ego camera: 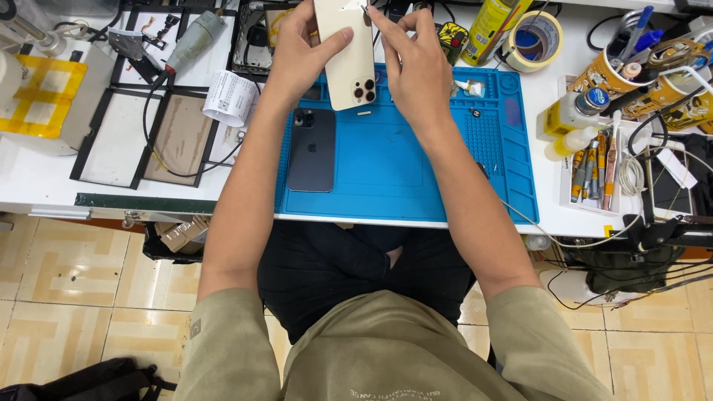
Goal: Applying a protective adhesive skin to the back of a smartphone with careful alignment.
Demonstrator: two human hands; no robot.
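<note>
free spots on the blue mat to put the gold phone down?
Bare patch on the blue mat, between the dark phone and the right forearm. The mat's far edge, under the left hand, right hand and gold phone, is crowded.

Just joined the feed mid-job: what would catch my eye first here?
Both hands, left hand and right hand, hold a pale gold phone back-side up over the blue work mat. A dark phone lies face down on the mat's left edge, and a tape roll sits beyond the mat.
</note>
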